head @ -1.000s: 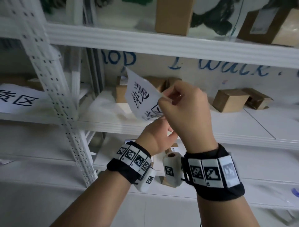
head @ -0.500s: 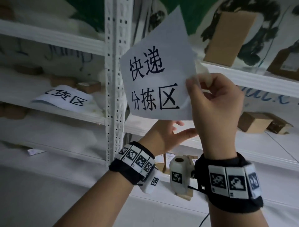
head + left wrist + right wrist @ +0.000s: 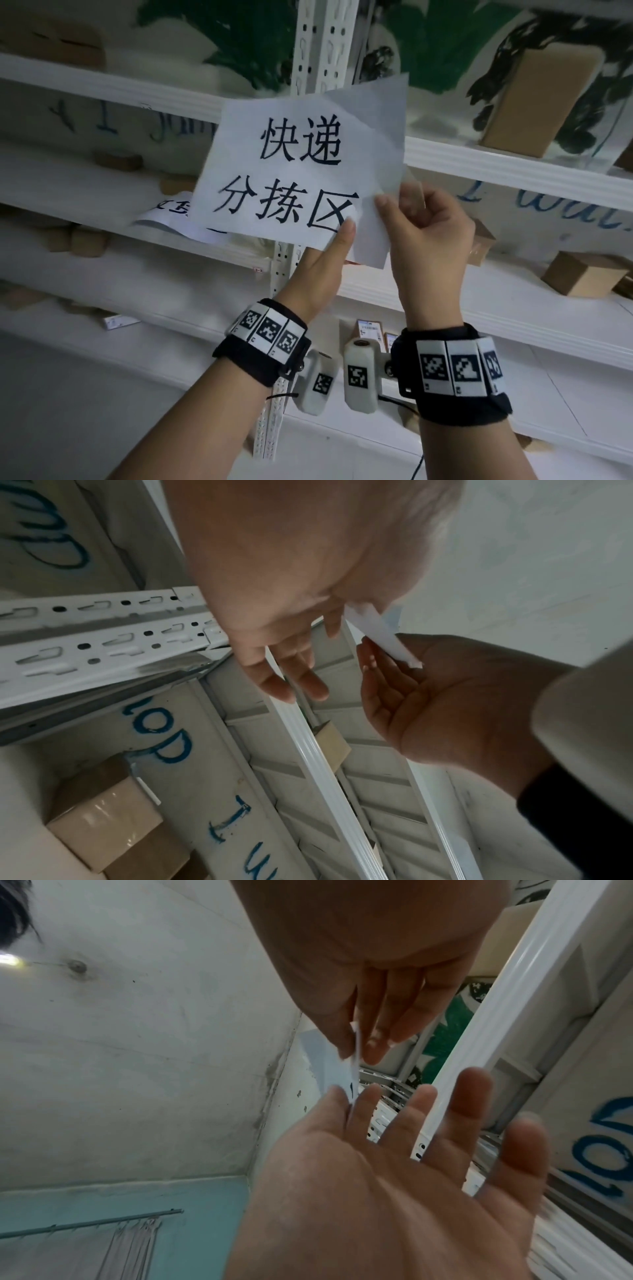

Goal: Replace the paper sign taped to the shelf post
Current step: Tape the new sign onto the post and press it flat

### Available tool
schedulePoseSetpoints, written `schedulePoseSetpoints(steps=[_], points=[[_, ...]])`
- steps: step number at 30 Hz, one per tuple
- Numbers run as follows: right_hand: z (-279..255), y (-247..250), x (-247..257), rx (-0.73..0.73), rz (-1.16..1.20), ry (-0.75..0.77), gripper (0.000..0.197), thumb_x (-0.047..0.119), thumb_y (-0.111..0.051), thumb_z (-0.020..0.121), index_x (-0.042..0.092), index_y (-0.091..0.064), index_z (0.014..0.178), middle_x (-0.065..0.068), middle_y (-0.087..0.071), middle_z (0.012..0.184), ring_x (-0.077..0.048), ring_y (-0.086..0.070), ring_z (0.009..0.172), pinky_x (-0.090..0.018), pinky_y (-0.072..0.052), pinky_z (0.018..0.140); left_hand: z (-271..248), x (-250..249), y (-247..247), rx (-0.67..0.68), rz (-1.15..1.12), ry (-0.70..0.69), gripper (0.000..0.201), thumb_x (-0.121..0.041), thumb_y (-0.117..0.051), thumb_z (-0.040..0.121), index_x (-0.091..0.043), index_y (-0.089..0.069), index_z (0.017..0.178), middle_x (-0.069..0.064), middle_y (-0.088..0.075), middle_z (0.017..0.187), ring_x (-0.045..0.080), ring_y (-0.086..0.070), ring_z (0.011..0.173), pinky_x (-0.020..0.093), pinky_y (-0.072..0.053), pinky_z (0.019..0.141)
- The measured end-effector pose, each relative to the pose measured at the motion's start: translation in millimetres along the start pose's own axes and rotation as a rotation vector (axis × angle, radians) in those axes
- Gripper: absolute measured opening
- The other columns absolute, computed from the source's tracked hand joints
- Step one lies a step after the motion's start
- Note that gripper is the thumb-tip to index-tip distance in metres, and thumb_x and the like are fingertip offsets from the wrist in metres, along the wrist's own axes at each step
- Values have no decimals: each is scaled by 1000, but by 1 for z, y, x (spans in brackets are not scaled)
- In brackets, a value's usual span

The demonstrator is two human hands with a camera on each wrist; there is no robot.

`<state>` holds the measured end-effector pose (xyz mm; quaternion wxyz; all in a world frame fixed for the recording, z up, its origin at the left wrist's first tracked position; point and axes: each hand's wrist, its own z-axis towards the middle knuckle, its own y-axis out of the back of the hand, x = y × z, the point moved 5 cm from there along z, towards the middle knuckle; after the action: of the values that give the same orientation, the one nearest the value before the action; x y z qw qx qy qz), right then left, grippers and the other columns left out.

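Note:
A white paper sign with large black characters faces me, upright, in front of the white perforated shelf post and hiding its middle. My left hand pinches the sign's lower right corner, thumb in front and fingers behind. My right hand pinches the right edge just above it, and a translucent strip like tape sticks up from its fingers. The right wrist view shows the sheet edge-on between both hands. In the left wrist view its edge shows too.
Another printed sheet lies on the shelf to the left of the post. Cardboard boxes stand on the upper right shelf and the middle right shelf. White shelf boards run across at several heights.
Both hands have lifted the sign from low and tilted to upright, then carried it left until it covers the post. My view has swung up and left with it.

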<state>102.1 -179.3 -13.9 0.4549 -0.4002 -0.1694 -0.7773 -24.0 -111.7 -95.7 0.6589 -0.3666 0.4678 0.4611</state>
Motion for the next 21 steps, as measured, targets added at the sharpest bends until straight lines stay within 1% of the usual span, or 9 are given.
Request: schedulePoseSetpoints(steps=[1,3,6,9,11,14,16,18,21], points=[[2,-3,-2,-11,1,-2,14,13,-82,91,22,-71,88,6,-76,82,-4,-70,73,-24,-60,69,2,-1,4,-10,-25,-41,81,-88,-46,88,-42,-48,155,-19,-56,153,5,-48,146,48,-32,126],[6,-6,-7,-36,18,-22,10,18,-81,92,26,-74,93,4,-79,88,-10,-73,78,-32,-64,74,6,1,12,-49,-42,-83,68,-73,-48,97,-40,-45,157,-22,-53,155,3,-45,148,49,-33,126],[15,-14,-15,-36,19,-45,6,22,-81,93,25,-76,93,2,-80,87,-14,-74,77,-35,-65,74,19,3,23,-113,-89,-119,70,-73,-51,97,-39,-44,157,-16,-52,158,13,-45,150,53,-33,125],[27,-24,-25,-35,68,-70,8,22,-84,90,17,-79,94,-3,-80,87,-25,-78,80,-33,-64,75,32,3,34,-169,-203,-132,69,-72,-55,96,-34,-51,153,-5,-60,152,26,-56,142,58,-41,119],[36,-30,-32,-29,65,-72,12,22,-86,88,15,-79,95,-4,-80,86,-21,-77,78,-32,-64,74,40,1,40,-190,-258,-131,64,-63,-53,101,-26,-53,153,0,-64,148,27,-61,137,57,-45,117],[48,-41,-42,24,32,-78,15,22,-88,86,14,-78,93,-4,-79,85,-14,-74,73,-31,-63,71,54,0,48,-223,-283,-117,70,-68,-60,96,-26,-55,151,-1,-65,147,24,-60,138,55,-43,118],[57,-50,-48,60,15,-68,14,23,-87,87,16,-76,91,-5,-79,84,-18,-73,72,-38,-65,74,66,2,49,-221,-275,-94,64,-65,-68,92,-28,-62,144,-3,-70,140,23,-64,133,54,-46,115],[66,-57,-54,95,23,-60,12,23,-86,88,16,-75,88,-6,-78,83,-20,-72,71,-44,-64,77,79,4,51,-260,-278,-98,50,-54,-76,92,-28,-69,135,-5,-75,130,21,-70,125,54,-51,111],[83,-65,-66,133,51,-72,16,21,-88,86,12,-74,87,-12,-76,81,-19,-70,68,-41,-62,73,101,7,57,-333,-397,-108,55,-44,-84,86,-20,-70,134,4,-75,131,30,-70,123,61,-50,110]])
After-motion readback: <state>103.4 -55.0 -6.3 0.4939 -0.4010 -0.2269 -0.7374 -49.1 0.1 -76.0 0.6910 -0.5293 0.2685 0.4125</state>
